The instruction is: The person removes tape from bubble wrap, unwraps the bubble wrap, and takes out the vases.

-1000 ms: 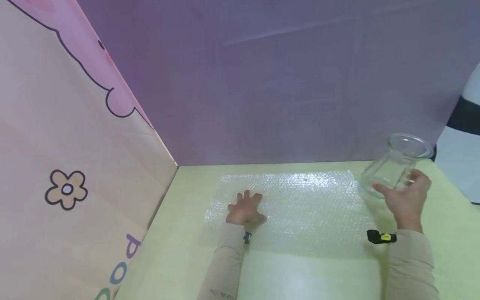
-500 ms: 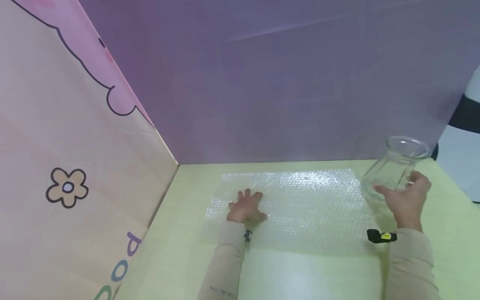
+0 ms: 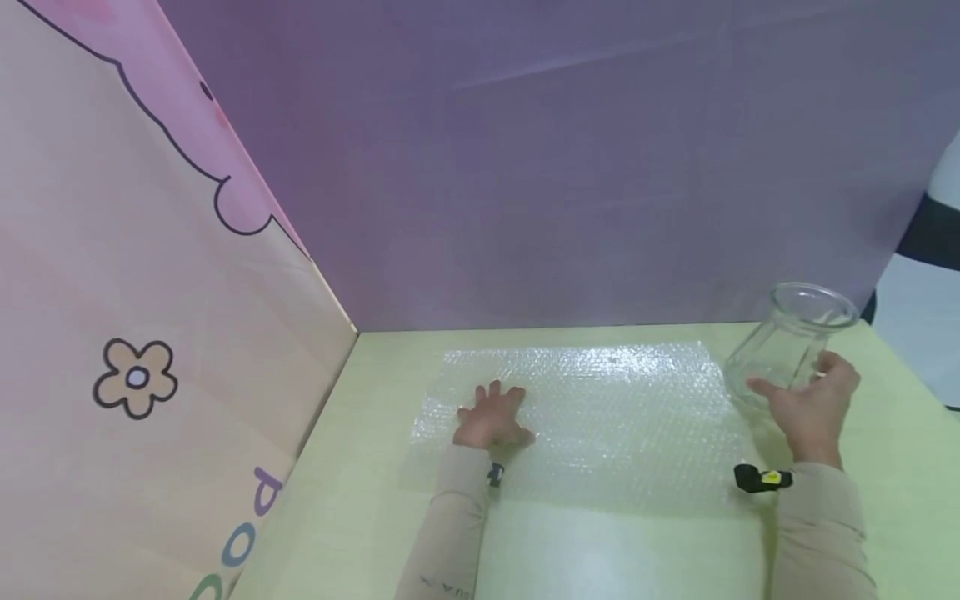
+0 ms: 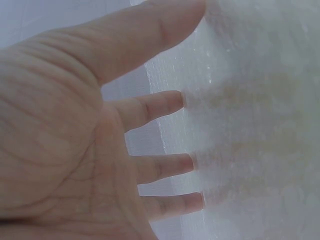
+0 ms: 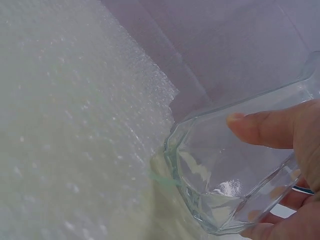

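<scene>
A clear glass vase with a flared rim stands or hovers at the right end of the table; whether its base touches the surface I cannot tell. My right hand grips its lower body, the thumb on the near side and the fingers round the other, as the right wrist view shows through the glass. A sheet of bubble wrap lies flat on the table, just left of the vase. On its left part rests my left hand, fingers spread and fingertips touching the plastic.
The pale green table meets a purple backdrop at the back. A printed panel with a flower rises along the left side. A white and black shape is at the far right.
The vase, held in my right hand, has come down slightly and its rim sits a little lower in the head view. My left hand has stayed in place on the bubble wrap.
</scene>
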`<action>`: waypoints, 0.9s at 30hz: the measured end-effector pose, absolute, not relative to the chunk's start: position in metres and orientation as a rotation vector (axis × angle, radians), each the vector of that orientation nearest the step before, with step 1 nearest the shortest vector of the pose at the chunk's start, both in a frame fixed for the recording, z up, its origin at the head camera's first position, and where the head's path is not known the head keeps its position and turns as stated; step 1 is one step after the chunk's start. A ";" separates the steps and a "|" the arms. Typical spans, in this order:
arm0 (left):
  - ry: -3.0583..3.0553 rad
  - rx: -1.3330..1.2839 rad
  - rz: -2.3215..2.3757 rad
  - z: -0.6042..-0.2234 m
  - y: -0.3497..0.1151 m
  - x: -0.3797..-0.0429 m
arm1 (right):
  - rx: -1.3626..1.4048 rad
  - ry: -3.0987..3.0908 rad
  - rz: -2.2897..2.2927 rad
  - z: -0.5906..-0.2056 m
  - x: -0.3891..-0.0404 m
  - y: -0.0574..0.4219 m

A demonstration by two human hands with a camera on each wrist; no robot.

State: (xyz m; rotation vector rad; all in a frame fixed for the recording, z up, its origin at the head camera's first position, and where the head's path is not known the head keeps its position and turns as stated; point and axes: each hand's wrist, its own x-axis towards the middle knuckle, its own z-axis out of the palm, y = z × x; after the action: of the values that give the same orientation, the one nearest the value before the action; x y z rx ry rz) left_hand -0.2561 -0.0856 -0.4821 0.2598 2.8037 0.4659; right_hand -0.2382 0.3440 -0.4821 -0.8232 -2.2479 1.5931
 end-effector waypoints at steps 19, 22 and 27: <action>2.801 0.257 0.469 -0.484 -0.084 -0.257 | -0.753 -2.334 1.538 -0.486 -0.236 0.349; 2.800 0.248 0.476 -0.485 -0.086 -0.258 | -0.744 -2.360 1.538 -0.487 -0.237 0.349; 2.792 0.233 0.501 -0.487 -0.087 -0.258 | -0.742 -2.404 1.545 -0.486 -0.238 0.352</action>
State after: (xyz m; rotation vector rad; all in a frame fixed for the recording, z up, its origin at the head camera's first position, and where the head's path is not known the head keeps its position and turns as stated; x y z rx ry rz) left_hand -0.2584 -0.0871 -0.4870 0.2325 2.7923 0.5007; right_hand -0.2381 0.3519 -0.4863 -0.7425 -2.4038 1.5449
